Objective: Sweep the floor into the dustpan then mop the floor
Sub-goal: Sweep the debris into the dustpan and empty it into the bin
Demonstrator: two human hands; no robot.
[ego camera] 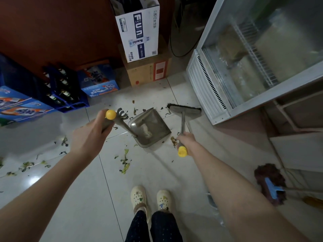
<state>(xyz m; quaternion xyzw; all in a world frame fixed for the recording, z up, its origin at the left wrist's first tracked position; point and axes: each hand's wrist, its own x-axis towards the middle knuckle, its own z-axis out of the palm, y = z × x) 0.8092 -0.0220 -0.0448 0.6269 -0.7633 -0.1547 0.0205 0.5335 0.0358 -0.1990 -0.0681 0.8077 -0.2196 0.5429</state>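
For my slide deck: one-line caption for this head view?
Left hand grips the dustpan, right hand the broom, over leaf scraps on tiled floor.

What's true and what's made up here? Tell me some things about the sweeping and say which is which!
1. The left hand holds the dustpan by its handle. True.
2. The right hand grips the mop. False: it grips the broom; the mop lies on the floor off to the right.
3. Green scraps lie on the floor. True.
4. The person is barefoot. False: cream shoes are on both feet.
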